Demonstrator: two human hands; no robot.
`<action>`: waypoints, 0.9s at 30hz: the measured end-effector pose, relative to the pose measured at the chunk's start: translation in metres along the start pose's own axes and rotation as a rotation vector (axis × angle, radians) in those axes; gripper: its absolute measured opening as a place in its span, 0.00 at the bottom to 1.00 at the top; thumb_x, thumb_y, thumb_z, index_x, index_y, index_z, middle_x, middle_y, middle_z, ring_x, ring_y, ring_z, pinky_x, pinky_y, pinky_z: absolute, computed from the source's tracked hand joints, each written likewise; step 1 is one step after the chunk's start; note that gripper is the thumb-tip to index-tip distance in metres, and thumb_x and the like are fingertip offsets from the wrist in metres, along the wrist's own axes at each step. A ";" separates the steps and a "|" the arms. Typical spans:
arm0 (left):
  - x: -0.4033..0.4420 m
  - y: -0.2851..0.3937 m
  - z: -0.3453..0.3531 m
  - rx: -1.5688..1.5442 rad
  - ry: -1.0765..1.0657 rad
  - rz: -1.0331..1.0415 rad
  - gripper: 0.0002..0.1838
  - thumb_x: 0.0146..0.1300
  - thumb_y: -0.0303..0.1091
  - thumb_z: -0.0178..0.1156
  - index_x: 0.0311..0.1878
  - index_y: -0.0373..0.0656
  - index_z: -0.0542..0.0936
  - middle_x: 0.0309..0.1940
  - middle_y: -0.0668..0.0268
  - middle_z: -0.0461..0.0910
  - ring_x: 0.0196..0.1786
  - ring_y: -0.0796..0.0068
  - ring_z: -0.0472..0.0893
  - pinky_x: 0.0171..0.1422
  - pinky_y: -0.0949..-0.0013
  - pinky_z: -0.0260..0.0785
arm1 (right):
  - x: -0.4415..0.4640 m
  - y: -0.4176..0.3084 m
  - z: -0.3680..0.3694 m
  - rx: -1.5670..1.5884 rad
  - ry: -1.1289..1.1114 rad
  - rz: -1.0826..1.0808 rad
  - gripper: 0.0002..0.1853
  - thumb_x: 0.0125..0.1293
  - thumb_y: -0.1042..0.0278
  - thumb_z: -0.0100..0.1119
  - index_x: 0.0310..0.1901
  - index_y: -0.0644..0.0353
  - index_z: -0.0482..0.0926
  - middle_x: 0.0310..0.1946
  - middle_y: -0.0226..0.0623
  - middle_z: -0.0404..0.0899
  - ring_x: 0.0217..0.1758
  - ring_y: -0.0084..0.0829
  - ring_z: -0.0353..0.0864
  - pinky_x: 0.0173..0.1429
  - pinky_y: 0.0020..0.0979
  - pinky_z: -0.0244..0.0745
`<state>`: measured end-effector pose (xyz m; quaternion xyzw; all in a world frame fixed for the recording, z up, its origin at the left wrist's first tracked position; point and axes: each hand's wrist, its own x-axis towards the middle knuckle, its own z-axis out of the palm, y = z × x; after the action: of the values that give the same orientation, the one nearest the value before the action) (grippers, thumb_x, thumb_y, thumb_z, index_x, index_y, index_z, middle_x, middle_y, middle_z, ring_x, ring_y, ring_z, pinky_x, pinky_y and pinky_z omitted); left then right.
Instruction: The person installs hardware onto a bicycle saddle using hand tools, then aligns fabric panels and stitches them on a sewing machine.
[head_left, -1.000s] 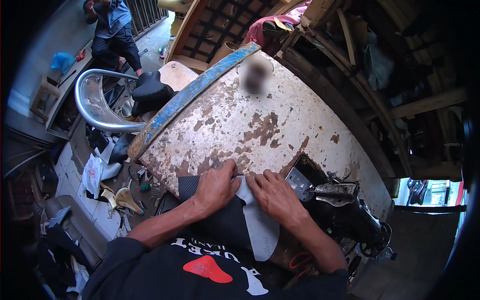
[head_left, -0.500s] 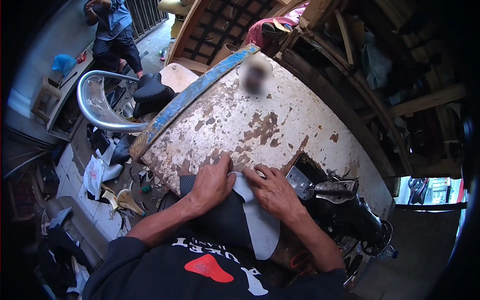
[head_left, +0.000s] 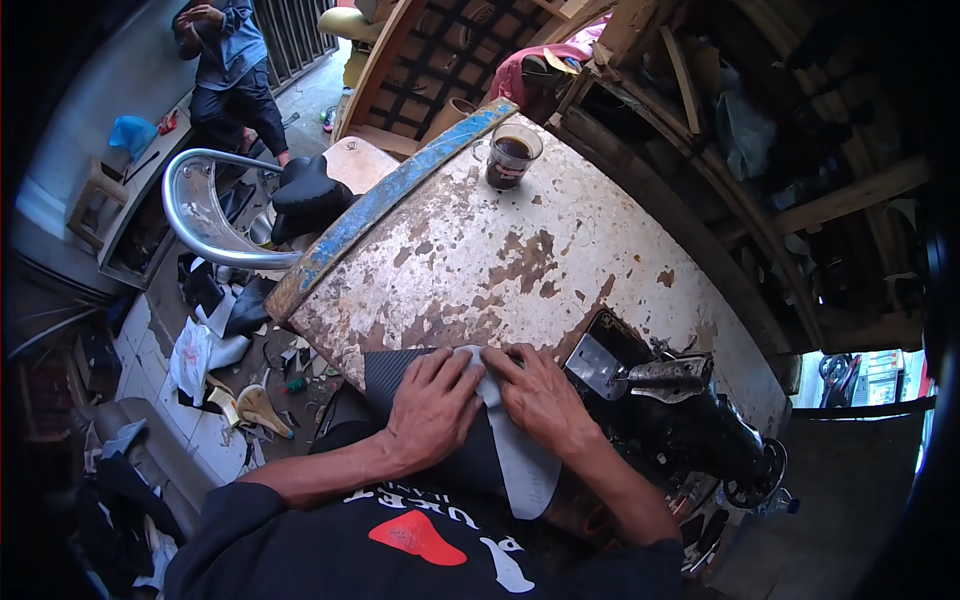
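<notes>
A dark, finely ribbed sheet of material (head_left: 385, 370), which looks like vinyl, hangs over the near edge of the worn table. Its light grey piece or turned-over side (head_left: 525, 470) runs down beside it, with faint writing near the lower end. My left hand (head_left: 432, 410) is closed on the dark sheet, fingers bent over its upper edge. My right hand (head_left: 540, 400) pinches the top of the grey part, close to the left fingertips. Both thumbs are partly hidden. Just right of my right hand is a black sewing machine (head_left: 690, 430) with a metal plate.
A glass cup of dark drink (head_left: 512, 155) stands at the table's (head_left: 440, 260) far end. Left are a chrome-framed seat (head_left: 180, 215), scraps on the floor (head_left: 290, 370) and a person (head_left: 230, 80). Wooden frames (head_left: 700, 150) crowd the right.
My left hand has turned flatter, its fingers now lying over the sheet's upper edge instead of rising in a pinch. My right hand has shifted slightly left and down.
</notes>
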<state>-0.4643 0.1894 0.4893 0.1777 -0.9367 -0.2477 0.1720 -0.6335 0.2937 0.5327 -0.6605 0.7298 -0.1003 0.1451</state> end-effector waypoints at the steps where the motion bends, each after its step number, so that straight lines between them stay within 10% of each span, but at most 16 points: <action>1: -0.007 0.004 0.002 0.016 -0.076 0.029 0.27 0.63 0.37 0.67 0.64 0.39 0.75 0.68 0.50 0.71 0.71 0.46 0.68 0.75 0.45 0.59 | 0.001 0.001 0.001 -0.001 0.004 0.003 0.13 0.64 0.72 0.53 0.42 0.70 0.85 0.61 0.34 0.74 0.59 0.43 0.75 0.63 0.45 0.73; 27: 0.129 -0.033 0.052 -0.238 -0.507 1.128 0.27 0.60 0.38 0.63 0.63 0.41 0.76 0.67 0.49 0.73 0.75 0.47 0.68 0.82 0.40 0.55 | -0.073 -0.031 0.037 -0.159 0.240 0.692 0.21 0.64 0.75 0.52 0.58 0.73 0.79 0.64 0.42 0.76 0.51 0.43 0.78 0.54 0.44 0.69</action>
<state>-0.5910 0.1296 0.4601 -0.4285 -0.8639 -0.2559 0.0673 -0.5856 0.3646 0.5143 -0.3675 0.9272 -0.0649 0.0320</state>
